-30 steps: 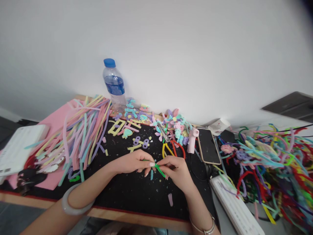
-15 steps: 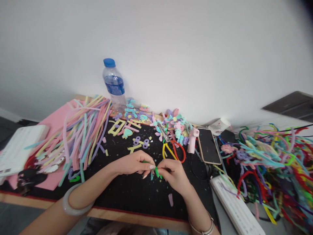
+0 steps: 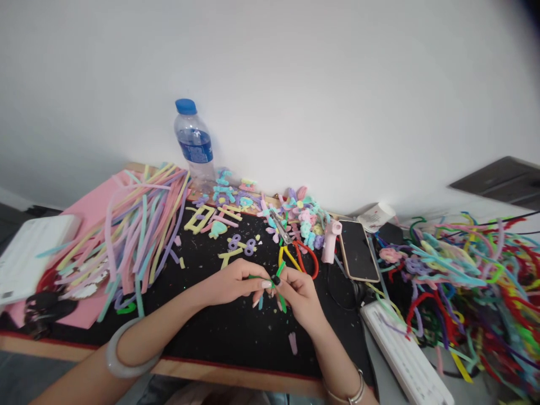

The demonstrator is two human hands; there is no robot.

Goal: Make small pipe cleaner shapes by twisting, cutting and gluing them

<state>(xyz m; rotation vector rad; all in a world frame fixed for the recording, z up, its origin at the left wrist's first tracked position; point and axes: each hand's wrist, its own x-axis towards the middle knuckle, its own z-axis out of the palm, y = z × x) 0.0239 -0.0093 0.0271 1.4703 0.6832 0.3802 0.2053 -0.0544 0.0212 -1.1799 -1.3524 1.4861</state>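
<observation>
Over the black mat (image 3: pixel 236 343), my left hand (image 3: pixel 242 281) and my right hand (image 3: pixel 295 289) meet fingertip to fingertip. Both pinch a green fuzzy stem piece (image 3: pixel 282 304), whose ends stick out above and below my right fingers. A small dark spot shows where the fingers meet; its nature is unclear. A short blue-teal piece (image 3: pixel 260 302) shows just under my left fingers. Behind my hands lie scissors (image 3: pixel 299 256) with red and yellow handles. Purple and yellow shaped pieces (image 3: pixel 242 245) rest behind my left hand.
Pastel stems (image 3: pixel 143 225) cover a pink sheet at left. A water bottle (image 3: pixel 196 146) stands by the wall. Finished fuzzy shapes (image 3: pixel 307 216), a pink device (image 3: pixel 331 242) and a phone (image 3: pixel 358 250) sit at the back. Tangled colourful stems (image 3: pixel 476 281) and a white box (image 3: pixel 405 354) lie right.
The green piece now shows longer ends above and below my right fingers. My right thumb and fingers have shifted slightly, and the view has moved a little.
</observation>
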